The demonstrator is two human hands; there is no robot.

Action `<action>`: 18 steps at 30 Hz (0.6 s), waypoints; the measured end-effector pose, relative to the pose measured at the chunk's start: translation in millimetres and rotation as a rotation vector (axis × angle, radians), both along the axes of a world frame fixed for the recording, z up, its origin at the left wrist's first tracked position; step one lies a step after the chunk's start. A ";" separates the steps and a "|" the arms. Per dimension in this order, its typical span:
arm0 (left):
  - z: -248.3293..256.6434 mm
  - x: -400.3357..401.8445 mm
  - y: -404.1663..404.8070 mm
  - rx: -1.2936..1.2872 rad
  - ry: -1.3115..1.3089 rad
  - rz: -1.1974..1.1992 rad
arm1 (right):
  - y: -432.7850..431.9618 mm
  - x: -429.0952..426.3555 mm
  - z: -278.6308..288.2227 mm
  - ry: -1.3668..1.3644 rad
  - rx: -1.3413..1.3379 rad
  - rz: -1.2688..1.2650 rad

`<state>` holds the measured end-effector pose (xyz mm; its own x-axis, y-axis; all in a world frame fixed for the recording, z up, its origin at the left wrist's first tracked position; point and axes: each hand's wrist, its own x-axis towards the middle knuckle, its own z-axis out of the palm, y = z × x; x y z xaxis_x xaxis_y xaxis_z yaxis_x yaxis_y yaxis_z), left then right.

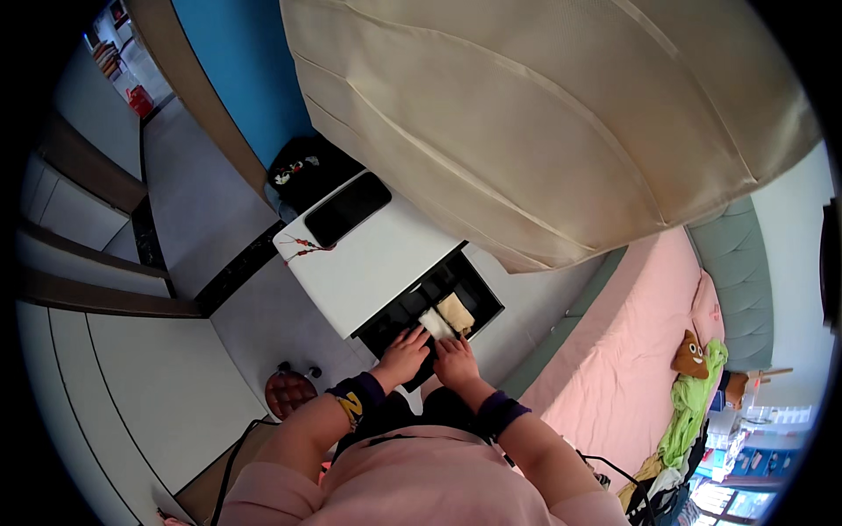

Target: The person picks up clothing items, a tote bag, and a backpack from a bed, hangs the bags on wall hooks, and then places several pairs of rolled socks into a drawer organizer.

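A black drawer (488, 297) with compartments stands pulled out from a white cabinet (368, 263). Inside it lie a folded white cloth (435, 324) and, beside that, a folded beige cloth (455, 312). My left hand (406, 355) reaches over the drawer with its fingertips at the white cloth's left end. My right hand (455, 360) is at the near end of the white cloth, fingers bent, close to the beige one. Whether either hand grips the cloth is too small to tell. A dark smartphone (348, 209) and a red beaded cord (308, 248) lie on the cabinet top.
A large beige fabric panel (473, 131) hangs over the far side. To the right stands a bed with a pink sheet (605, 342), a brown plush cushion (691, 356) and green cloth (684, 411). A round brown tufted stool (289, 393) is at the left, near white cabinet doors (158, 394).
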<state>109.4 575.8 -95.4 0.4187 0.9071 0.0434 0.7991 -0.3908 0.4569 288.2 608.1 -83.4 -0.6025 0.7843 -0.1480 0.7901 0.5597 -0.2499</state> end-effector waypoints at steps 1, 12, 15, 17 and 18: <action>-0.3 -1.5 -2.5 -0.001 -0.020 -0.003 | -3.4 -0.8 2.0 -0.028 0.015 0.015; 9.2 -9.9 -30.0 -0.029 -0.183 -0.132 | -20.7 8.9 6.8 0.138 -0.008 -0.093; 12.0 -4.3 -32.6 -0.076 -0.191 -0.178 | -34.6 8.7 10.5 0.254 -0.031 -0.185; 17.7 1.2 -32.7 -0.146 -0.170 -0.238 | -42.2 12.2 7.0 0.234 0.001 -0.186; 19.0 2.5 -31.7 -0.132 -0.216 -0.251 | -44.1 10.0 10.0 0.240 -0.003 -0.201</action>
<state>111.9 544.2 -76.4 0.6234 0.7806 0.0447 0.5648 -0.4891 0.6647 298.3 564.1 -73.5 -0.4530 0.8912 -0.0224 0.8032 0.3971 -0.4440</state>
